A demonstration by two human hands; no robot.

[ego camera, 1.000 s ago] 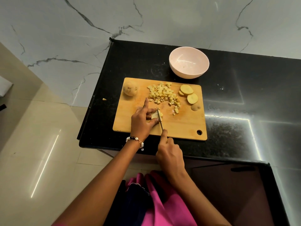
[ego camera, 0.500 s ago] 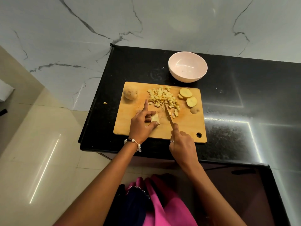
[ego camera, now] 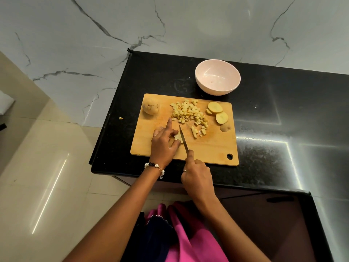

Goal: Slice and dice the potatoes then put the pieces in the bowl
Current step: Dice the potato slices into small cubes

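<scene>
Left hand pins a small potato piece at centre frame on the cutting board, fingers curled onto it, index finger stretched straight up-frame. Right hand has its grip wrapped round the knife handle, forefinger along the spine; blade sits right against the piece, touching or nearly touching the left fingertips.

Risks from here:
- Piece is small and mostly hidden under the fingers. Little margin between edge and thumb, so a slip on a wet cut face could send the blade into skin.
- That stretched index finger lies alongside the blade's line; any tip drift toward frame left could nick it.
- Diced pile sits loose just above the blade tip, with strays scattered lower right of it. A sweep could push dice off the board; one scrap already lies on the desk at frame left.
- Bowl at upper centre holds nothing visible, apart from the board; transfer could spill.
- Slices at upper right and whole potato at upper left remain uncut.
</scene>
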